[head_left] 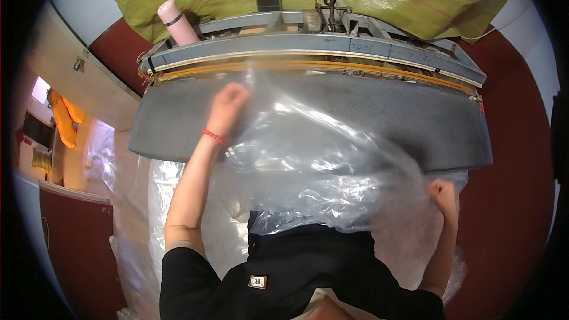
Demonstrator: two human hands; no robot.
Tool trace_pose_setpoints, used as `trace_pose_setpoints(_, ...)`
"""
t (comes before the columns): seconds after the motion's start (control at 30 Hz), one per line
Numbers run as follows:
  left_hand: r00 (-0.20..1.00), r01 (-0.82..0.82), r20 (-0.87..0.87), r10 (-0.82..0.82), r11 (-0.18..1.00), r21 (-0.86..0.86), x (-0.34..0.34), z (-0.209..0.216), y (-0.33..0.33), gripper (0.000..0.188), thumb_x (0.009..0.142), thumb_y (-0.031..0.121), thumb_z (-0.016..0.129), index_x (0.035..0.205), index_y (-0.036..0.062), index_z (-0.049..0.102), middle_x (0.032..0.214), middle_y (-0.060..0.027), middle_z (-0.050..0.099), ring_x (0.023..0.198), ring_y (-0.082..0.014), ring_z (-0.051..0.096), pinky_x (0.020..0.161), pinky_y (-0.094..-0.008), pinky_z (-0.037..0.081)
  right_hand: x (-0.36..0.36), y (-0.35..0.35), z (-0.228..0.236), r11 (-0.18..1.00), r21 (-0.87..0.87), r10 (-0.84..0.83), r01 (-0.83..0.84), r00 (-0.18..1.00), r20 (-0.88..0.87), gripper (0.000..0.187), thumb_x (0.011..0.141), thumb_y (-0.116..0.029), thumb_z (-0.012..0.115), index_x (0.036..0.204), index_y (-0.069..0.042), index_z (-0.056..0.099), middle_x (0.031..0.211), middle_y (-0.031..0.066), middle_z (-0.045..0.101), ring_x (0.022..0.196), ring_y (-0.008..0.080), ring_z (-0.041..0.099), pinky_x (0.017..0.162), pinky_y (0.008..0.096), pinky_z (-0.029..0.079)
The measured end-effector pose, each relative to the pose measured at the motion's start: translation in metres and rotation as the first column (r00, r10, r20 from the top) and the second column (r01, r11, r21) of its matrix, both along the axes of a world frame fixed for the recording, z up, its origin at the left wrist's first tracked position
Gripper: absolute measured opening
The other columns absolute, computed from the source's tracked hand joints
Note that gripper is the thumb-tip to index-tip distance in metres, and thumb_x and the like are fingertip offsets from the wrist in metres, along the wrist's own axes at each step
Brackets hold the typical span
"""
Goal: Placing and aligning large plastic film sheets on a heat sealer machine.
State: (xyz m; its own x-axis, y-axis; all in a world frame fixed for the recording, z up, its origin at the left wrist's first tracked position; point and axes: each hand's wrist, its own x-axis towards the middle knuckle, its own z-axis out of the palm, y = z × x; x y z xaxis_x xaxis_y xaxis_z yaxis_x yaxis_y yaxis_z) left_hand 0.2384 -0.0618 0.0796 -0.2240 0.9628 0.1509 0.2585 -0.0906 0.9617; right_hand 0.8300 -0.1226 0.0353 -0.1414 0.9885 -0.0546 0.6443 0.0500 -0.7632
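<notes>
Our black shirt [296,266] fills lower centre, and mid-frame we clamp our fingers on a clear plastic sheet [308,136] slanting from our left hand [229,103], farther over the grey surface [172,112], down to our right hand [443,193].

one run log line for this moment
left hand: gripping clear plastic sheet | right hand: closed beside sheet, grip unclear | sheet: partly over grey work surface
</notes>
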Motion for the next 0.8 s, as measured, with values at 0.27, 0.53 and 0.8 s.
trace_pose_setpoints(0.27,0.979,0.194,0.060,-0.196,0.980,0.031,0.081,0.063,-0.042,0.015,0.075,0.004,0.064,0.072,0.0062,0.050,0.071,0.0013,0.054,0.070,-0.0053,0.049,0.068,-0.0198,0.040,-0.128,0.012,0.108,0.950,0.281,0.066,-0.137,0.966,0.248,0.016,0.068,-0.013,0.065,0.078,-0.002,0.060,0.069,0.0115,0.056,0.061,0.0244,0.055,0.054,0.0338,0.042)
trace_pose_setpoints(0.53,0.953,0.220,-0.246,-0.178,0.963,0.153,0.101,0.078,-0.062,0.017,0.075,0.010,0.066,0.074,0.0042,0.050,0.072,0.0003,0.054,0.069,-0.0070,0.050,0.068,-0.0214,0.041,-0.309,0.060,0.148,0.813,0.491,0.467,-0.312,0.854,-0.230,0.027,0.072,-0.015,0.066,0.094,-0.003,0.057,0.086,0.0031,0.060,0.073,0.0105,0.056,0.060,0.0212,0.042)
trace_pose_setpoints(0.8,0.299,0.717,-0.042,-0.953,0.253,-0.650,-0.009,-0.026,-0.141,0.013,0.077,0.012,0.055,0.087,0.0058,0.059,0.076,-0.0061,0.061,0.071,-0.0169,0.056,0.067,-0.0327,0.044,-0.235,0.118,0.144,0.917,0.338,0.094,0.213,0.707,-0.701,0.017,0.084,-0.021,0.054,0.095,-0.008,0.056,0.074,-0.0062,0.051,0.060,0.0006,0.042,0.050,0.0150,0.032)
